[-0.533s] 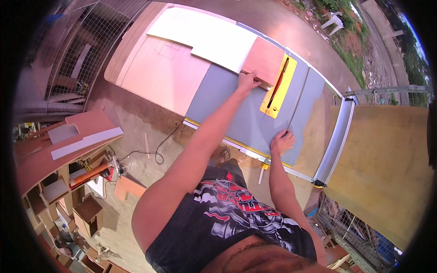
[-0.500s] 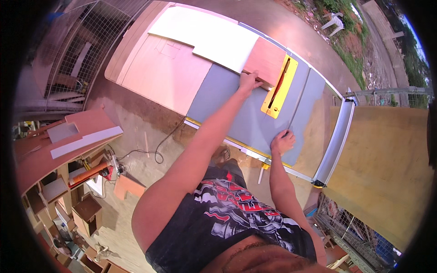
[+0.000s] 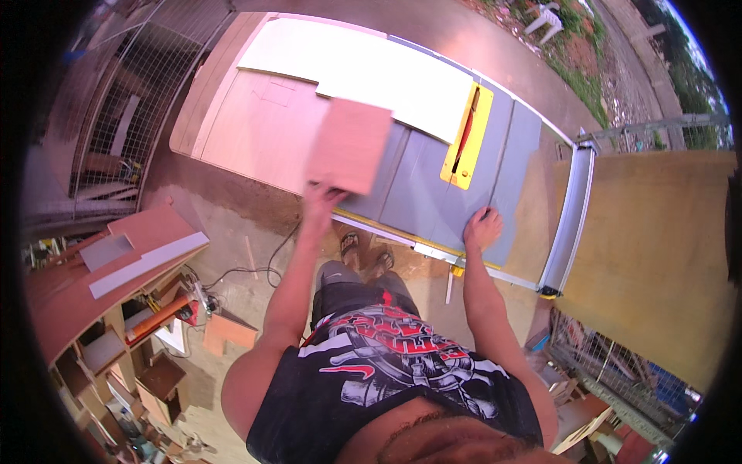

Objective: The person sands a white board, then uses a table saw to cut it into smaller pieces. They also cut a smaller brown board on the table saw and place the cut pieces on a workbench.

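A square reddish-brown wood board [image 3: 352,145], slightly blurred, is gripped along its near edge by my left hand [image 3: 318,205]. It hangs over the left part of the grey table saw top [image 3: 421,185]. My right hand [image 3: 484,229] rests on the saw top near its front, fingers curled round a small dark thing too hidden to name. Beyond that hand, the saw blade [image 3: 466,138] shows in the slot of a yellow insert plate [image 3: 450,172]. A large white board [image 3: 355,66] lies across the back of the table, with its right end beside the insert.
A pale wood panel [image 3: 255,139] extends the surface leftward. The rail of the saw [image 3: 569,220] borders its right side, beside a big yellowish-brown sheet [image 3: 641,255]. Wooden cabinets and offcuts [image 3: 158,383] crowd the lower left. A cable [image 3: 239,271] lies on the floor.
My left hand has carried the reddish-brown board from beside the blade back to the left and nearer to me, off the white board. My right hand stays at the same spot on the saw top.
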`<action>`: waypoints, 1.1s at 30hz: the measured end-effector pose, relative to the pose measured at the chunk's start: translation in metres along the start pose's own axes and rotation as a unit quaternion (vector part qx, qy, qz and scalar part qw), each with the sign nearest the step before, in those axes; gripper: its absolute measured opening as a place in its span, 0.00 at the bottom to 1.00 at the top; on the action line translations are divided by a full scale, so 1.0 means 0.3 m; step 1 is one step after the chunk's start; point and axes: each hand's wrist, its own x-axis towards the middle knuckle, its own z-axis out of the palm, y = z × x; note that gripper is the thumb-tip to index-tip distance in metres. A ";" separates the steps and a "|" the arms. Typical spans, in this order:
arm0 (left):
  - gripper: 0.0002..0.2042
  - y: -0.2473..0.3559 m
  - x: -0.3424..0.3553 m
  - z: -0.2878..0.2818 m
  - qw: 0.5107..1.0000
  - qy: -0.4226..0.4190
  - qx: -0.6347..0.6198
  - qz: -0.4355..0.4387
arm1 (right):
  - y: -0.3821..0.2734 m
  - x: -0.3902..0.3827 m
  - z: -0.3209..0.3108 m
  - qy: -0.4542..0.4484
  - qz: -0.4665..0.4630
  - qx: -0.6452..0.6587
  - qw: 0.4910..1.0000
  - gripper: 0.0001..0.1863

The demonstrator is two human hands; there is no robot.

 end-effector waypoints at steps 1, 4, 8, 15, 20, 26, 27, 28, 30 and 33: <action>0.22 0.061 -0.020 -0.125 1.000 0.003 0.011 0.000 | -0.013 0.015 0.007 0.007 -0.009 -0.002 1.000 0.14; 0.18 0.196 -0.028 -0.390 0.997 0.042 0.055 0.035 | -0.042 0.016 -0.011 0.017 -0.010 0.004 1.000 0.14; 0.19 0.304 0.045 -0.471 0.994 0.055 0.096 0.018 | -0.041 0.012 -0.023 0.072 -0.027 0.011 0.997 0.13; 0.25 0.283 0.158 -0.581 0.909 0.180 0.376 0.004 | 0.189 0.126 0.012 0.004 0.045 0.394 0.918 0.13; 0.29 0.111 0.056 -0.373 0.666 0.328 0.655 0.144 | 0.626 0.328 0.187 -0.057 0.243 0.425 0.870 0.14; 0.38 -0.290 -0.207 0.086 0.625 0.165 0.721 0.251 | 0.734 0.367 0.361 -0.444 0.429 0.503 0.605 0.16; 0.39 -0.344 -0.206 0.154 0.615 0.122 0.747 0.223 | 0.745 0.348 0.391 -0.478 0.429 0.519 0.564 0.17; 0.38 -0.403 -0.205 0.185 0.603 0.118 0.751 0.242 | 0.720 0.330 0.417 -0.507 0.424 0.529 0.532 0.17; 0.39 -0.489 -0.186 0.242 0.575 0.122 0.767 0.258 | 0.696 0.299 0.450 -0.552 0.410 0.544 0.481 0.17; 0.41 -0.561 -0.170 0.307 0.533 0.148 0.792 0.258 | 0.694 0.288 0.476 -0.586 0.395 0.550 0.446 0.18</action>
